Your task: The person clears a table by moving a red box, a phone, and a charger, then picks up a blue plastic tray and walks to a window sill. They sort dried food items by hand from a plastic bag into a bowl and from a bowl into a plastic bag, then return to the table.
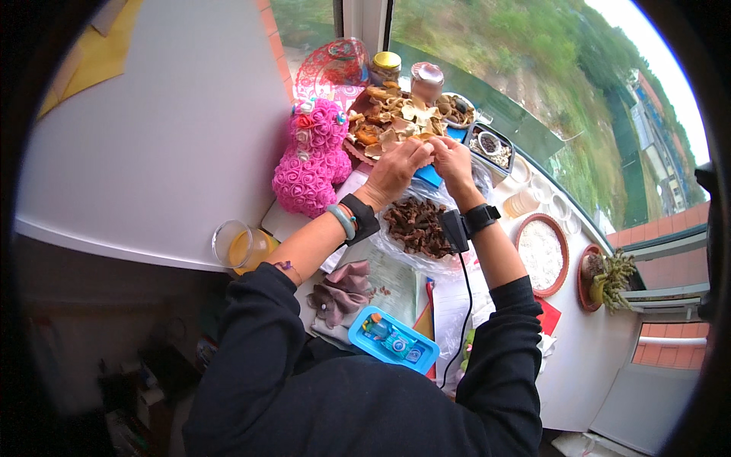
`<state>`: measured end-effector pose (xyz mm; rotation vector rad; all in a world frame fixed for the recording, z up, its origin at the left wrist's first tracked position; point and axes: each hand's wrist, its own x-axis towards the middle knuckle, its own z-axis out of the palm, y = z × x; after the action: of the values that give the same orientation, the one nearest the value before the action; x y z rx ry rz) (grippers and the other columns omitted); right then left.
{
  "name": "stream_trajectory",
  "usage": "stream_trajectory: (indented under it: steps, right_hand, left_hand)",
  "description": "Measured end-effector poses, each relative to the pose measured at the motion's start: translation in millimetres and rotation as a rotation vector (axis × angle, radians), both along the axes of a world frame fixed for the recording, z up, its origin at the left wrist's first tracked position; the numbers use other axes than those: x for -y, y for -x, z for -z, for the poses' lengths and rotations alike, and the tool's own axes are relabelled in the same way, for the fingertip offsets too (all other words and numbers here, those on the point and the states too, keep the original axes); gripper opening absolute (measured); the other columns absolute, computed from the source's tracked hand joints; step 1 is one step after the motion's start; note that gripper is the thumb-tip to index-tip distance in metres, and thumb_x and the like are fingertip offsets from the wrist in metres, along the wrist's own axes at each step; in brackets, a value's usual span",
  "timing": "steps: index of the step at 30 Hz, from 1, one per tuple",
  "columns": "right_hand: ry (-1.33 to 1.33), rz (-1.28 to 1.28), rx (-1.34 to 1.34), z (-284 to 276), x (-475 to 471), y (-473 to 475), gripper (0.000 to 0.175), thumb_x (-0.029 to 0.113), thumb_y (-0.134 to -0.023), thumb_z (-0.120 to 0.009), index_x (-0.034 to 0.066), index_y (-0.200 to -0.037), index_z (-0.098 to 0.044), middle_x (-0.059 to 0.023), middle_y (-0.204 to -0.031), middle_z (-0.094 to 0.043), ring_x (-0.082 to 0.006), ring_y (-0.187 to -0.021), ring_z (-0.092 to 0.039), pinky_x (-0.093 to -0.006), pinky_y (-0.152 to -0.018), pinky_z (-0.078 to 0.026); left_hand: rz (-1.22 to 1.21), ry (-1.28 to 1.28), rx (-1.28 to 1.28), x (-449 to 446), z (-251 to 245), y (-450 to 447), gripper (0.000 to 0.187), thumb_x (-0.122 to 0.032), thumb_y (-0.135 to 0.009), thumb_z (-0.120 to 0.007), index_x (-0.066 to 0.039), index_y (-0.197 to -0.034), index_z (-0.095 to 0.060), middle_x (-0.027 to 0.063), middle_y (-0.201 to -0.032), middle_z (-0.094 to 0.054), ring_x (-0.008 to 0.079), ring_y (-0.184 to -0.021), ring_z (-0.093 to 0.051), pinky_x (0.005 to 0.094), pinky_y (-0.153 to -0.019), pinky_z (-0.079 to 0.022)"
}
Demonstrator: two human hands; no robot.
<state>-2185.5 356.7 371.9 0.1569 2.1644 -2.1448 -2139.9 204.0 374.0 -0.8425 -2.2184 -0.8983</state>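
Observation:
My left hand (400,165) and my right hand (454,165) meet at the near edge of a pink tray (355,153). Their fingertips pinch a small piece of dried peel (421,137) between them; the fingers partly cover it. The tray is heaped with curled, dried citrus peels (394,117), cream and orange-brown. Below my wrists, dark brown dried pieces (420,225) lie in a clear plastic bag (451,264) spread open on the table. Black straps go round both wrists, and a cable hangs from the right one.
A pink foam-rose bear (313,160) stands left of the tray, near a plastic cup (251,247) of yellow liquid. A blue tray (394,341) sits close to my body. At right are a round dish of white material (542,254) and a potted succulent (605,277) by the window.

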Motion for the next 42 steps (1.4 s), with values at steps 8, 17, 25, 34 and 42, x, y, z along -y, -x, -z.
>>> stream_trajectory:
  steps: [8, 17, 25, 34, 42]
  right_hand:
    - [0.239, 0.207, -0.091, 3.6, -10.0, 30.5, 0.023, 0.015, -0.089, -0.065, -0.0025, -0.104, -0.064, -0.0049, -0.087, -0.067, -0.0082, -0.066, -0.058, -0.0206, -0.056, -0.045]
    - [-0.210, 0.185, -0.211, 17.2, 4.1, 38.7, 0.039, 0.014, -0.086, -0.064, -0.0050, -0.120, -0.059, -0.0120, -0.096, -0.070, -0.0114, -0.071, -0.062, -0.0250, -0.063, -0.050]
    - [-0.626, -0.141, -0.620, 9.2, 5.0, 14.1, 0.033, 0.006, -0.084, -0.059, 0.0070, -0.117, -0.064, -0.0139, -0.125, -0.061, -0.0237, -0.109, -0.062, -0.0311, -0.093, -0.046]
    - [-0.952, -0.201, -0.435, 16.0, 10.0, -3.8, 0.032, 0.019, -0.090, -0.052, 0.0140, -0.120, -0.063, -0.0046, -0.136, -0.053, -0.0286, -0.112, -0.058, -0.0385, -0.092, -0.048]
    - [-0.942, -0.202, -0.382, 12.2, 10.9, -6.9, 0.032, 0.017, -0.089, -0.054, 0.0126, -0.119, -0.064, -0.0044, -0.135, -0.053, -0.0287, -0.113, -0.058, -0.0380, -0.093, -0.048]
  left_hand:
    - [-0.405, -0.127, 0.225, 33.2, 25.7, 45.9, 0.037, 0.001, -0.076, -0.057, 0.002, -0.113, -0.051, 0.0222, -0.111, -0.054, 0.0393, -0.109, -0.048, 0.0458, -0.093, -0.040]
    - [-0.625, 0.374, 0.416, 48.5, 59.6, 73.1, 0.023, -0.009, -0.089, -0.046, -0.006, -0.111, -0.054, 0.0133, -0.120, -0.050, 0.0339, -0.109, -0.049, 0.0421, -0.087, -0.050]
    - [-0.678, 0.404, 0.378, 43.1, 60.1, 77.3, 0.018, -0.006, -0.086, -0.050, -0.003, -0.103, -0.054, 0.0149, -0.110, -0.047, 0.0346, -0.104, -0.054, 0.0424, -0.077, -0.054]
    - [-0.649, 0.414, 0.363, 45.5, 59.5, 77.4, 0.013, -0.011, -0.089, -0.049, -0.006, -0.100, -0.054, 0.0150, -0.108, -0.052, 0.0310, -0.102, -0.056, 0.0417, -0.076, -0.054]
    - [-0.729, 0.519, 0.297, 46.7, 67.0, 79.4, 0.015, -0.013, -0.087, -0.052, -0.007, -0.100, -0.059, 0.0125, -0.110, -0.050, 0.0304, -0.106, -0.052, 0.0391, -0.074, -0.055]
